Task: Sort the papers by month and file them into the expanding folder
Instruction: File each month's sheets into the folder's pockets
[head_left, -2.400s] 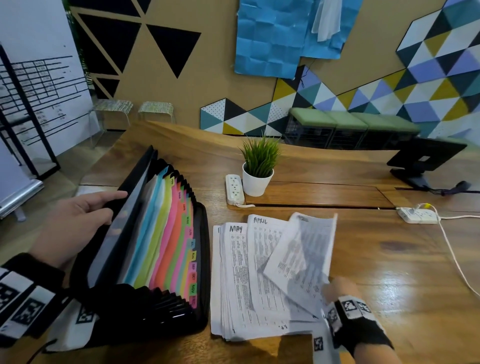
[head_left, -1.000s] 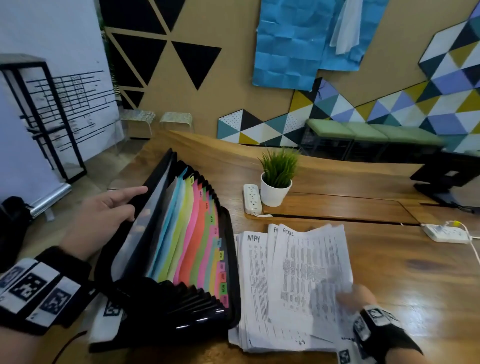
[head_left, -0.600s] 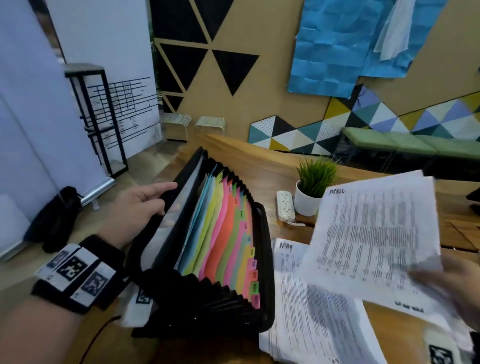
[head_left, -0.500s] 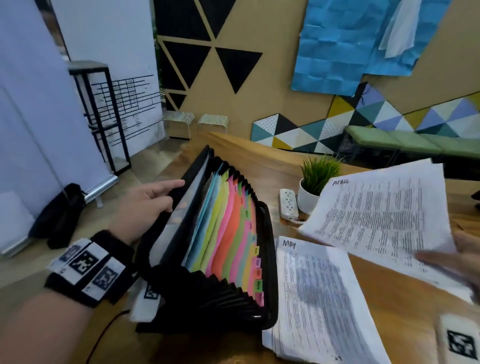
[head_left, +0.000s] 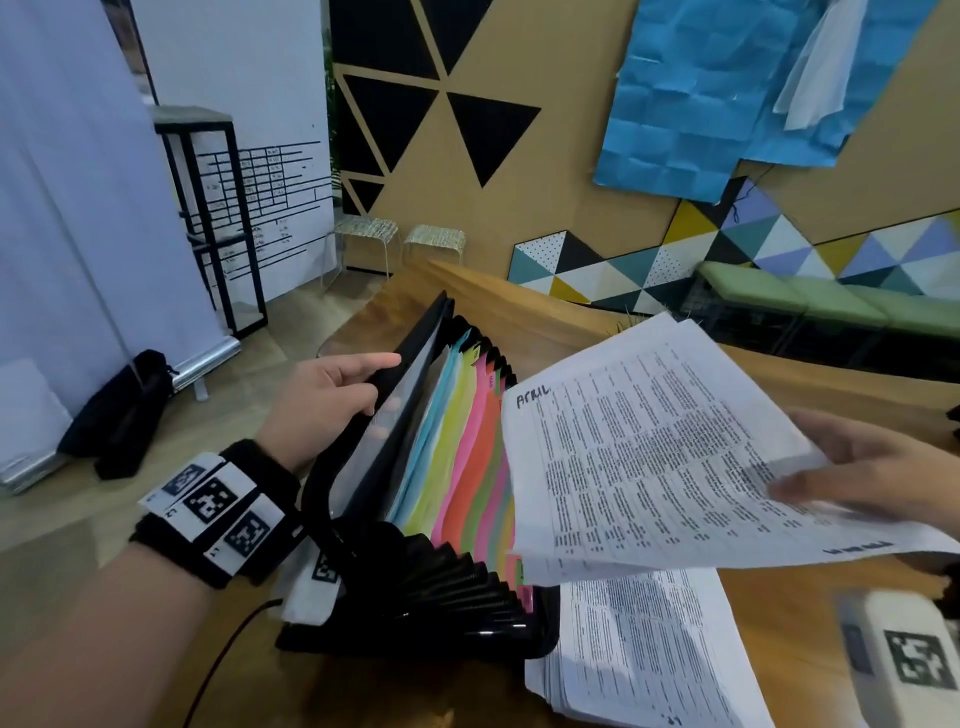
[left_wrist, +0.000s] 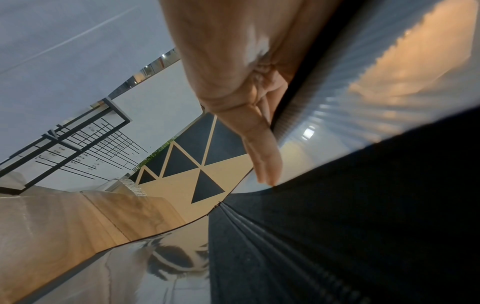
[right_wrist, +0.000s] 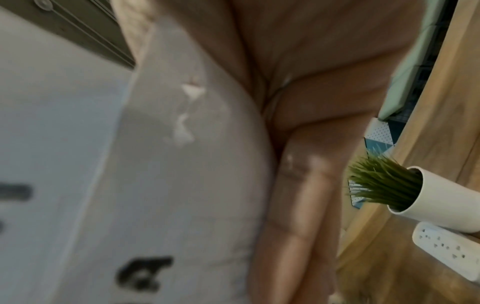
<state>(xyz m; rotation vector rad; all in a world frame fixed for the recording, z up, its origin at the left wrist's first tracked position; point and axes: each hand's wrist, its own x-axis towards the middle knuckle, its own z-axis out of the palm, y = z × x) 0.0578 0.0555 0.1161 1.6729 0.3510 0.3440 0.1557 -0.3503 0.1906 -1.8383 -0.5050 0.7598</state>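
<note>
- The expanding folder (head_left: 415, 519) is stood open on the desk (head_left: 779, 613), with its coloured dividers fanned out. Its black front flap is held back by the left hand (head_left: 322, 400), fingers mostly straight along the flap's edge, thumb tucked behind it – so that grip is clamped on the flap.
- The April sheets (head_left: 660, 457) are held up off the desk, pinched at their 3 o'clock edge by the right hand (head_left: 857, 473), thumb on top and fingers underneath. The sheets' 9 o'clock edge is seen hanging right over the folder's tabbed dividers at its 3 o'clock side.
- The paper stack (head_left: 639, 649) is left lying flat on the desk, just beside the folder at 4 o'clock, partly covered by the lifted sheets.
- Compared with half a second back, the April sheets have been swung closer to the folder and now overlap the dividers. The potted plant (right_wrist: 405, 191) and power strip (right_wrist: 449, 248) are now hidden in the head view, only caught by the right wrist camera.
</note>
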